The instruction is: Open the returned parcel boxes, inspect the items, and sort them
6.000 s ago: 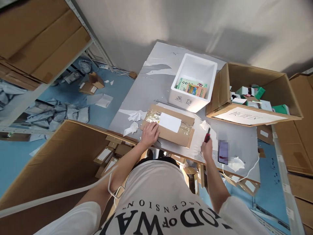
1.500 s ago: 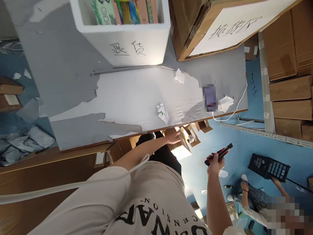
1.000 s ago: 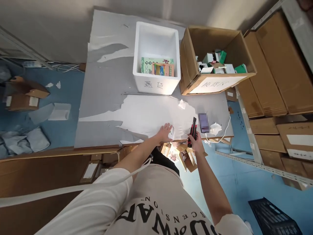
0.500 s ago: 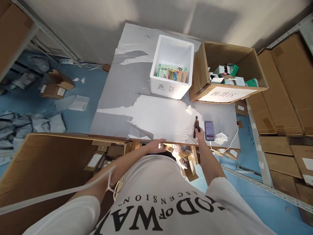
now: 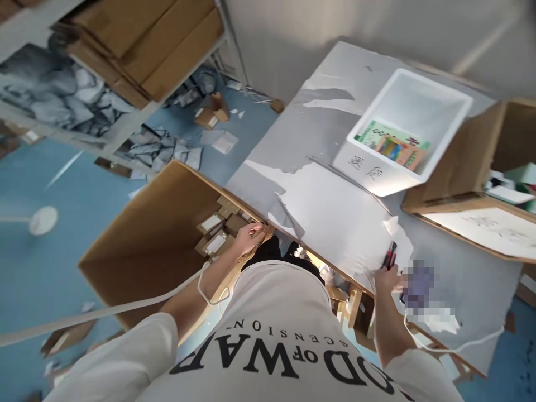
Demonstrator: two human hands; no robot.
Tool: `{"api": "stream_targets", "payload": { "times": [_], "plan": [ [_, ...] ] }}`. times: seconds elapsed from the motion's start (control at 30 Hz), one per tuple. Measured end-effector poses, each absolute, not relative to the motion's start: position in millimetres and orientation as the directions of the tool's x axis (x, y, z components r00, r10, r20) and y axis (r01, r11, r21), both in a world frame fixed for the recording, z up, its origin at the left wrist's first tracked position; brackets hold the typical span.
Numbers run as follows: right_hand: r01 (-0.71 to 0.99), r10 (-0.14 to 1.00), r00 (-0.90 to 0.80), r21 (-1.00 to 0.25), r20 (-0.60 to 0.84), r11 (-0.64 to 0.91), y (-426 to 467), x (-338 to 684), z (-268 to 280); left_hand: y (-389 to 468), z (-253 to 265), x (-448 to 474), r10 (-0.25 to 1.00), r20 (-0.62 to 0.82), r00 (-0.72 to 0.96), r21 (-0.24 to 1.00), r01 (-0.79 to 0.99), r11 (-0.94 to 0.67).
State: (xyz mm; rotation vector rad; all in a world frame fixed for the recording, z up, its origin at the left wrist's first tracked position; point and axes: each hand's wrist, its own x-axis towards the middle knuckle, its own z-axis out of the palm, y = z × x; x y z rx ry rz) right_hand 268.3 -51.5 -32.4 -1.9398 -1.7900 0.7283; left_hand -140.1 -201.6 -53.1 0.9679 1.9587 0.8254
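In my right hand (image 5: 386, 278) is a black and red box cutter (image 5: 390, 254), gripped at the table's front edge with its tip pointing away from me. My left hand (image 5: 248, 238) hovers at the near right rim of a large cardboard box (image 5: 159, 223), beside the table corner. Its fingers are loosely bent and apart, and I see nothing in them. Small brown cartons (image 5: 218, 241) with white labels lie inside that box, just left of this hand. A phone (image 5: 419, 283), blurred out, rests right of the box cutter.
On the grey, torn-surfaced table (image 5: 310, 134) stand a white foam box (image 5: 377, 173) with booklets and a cardboard box (image 5: 454, 162) of green and white packages. A white cable (image 5: 469, 349) crosses the right edge. Shelving with cartons (image 5: 154, 44) and grey parcels (image 5: 71, 95) is at left.
My view has turned left, bringing more of the big box and the shelving into sight. My left hand has moved from the table edge to the box rim. The box cutter stays in my right hand.
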Motion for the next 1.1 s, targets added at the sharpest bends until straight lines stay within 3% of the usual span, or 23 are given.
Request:
{"api": "stream_targets", "payload": {
  "times": [0.2, 0.33, 0.4, 0.5, 0.63, 0.77, 0.93, 1.1],
  "plan": [
    [0.805, 0.994, -0.111, -0.585, 0.012, 0.097, -22, 213, -10, -255, -64, -177, 0.697, -0.370, -0.614, 0.711, 0.296, 0.638],
    [0.731, 0.955, -0.257, -0.617, 0.149, 0.293, -2, 113, -10, -315, -90, -205, 0.494, -0.524, -0.693, 0.546, 0.171, 0.820],
    [0.479, 0.848, -0.461, -0.731, 0.262, 0.486, -5, 45, -12, -348, -107, -220, 0.384, -0.637, -0.668, 0.419, 0.118, 0.900],
    [0.180, 0.610, -0.745, -0.800, 0.269, 0.573, -29, -56, -18, -398, -130, -242, 0.253, -0.737, -0.626, 0.287, 0.048, 0.957],
    [0.115, 0.326, -0.940, -0.814, 0.096, 0.569, -77, -157, -45, -458, -156, -268, 0.153, -0.775, -0.613, 0.216, -0.031, 0.976],
    [0.261, 0.185, -0.965, -0.742, -0.185, 0.618, -114, -224, -103, -506, -189, -289, 0.097, -0.795, -0.598, 0.196, -0.103, 0.975],
    [0.663, 0.231, -0.681, -0.452, -0.694, 0.597, -140, -264, -205, -543, -254, -308, 0.018, -0.845, -0.535, 0.142, -0.193, 0.971],
    [0.801, 0.272, -0.464, -0.267, -0.843, 0.536, -155, -265, -309, -533, -345, -337, 0.042, -0.868, -0.495, 0.174, -0.222, 0.959]
  ]
}}
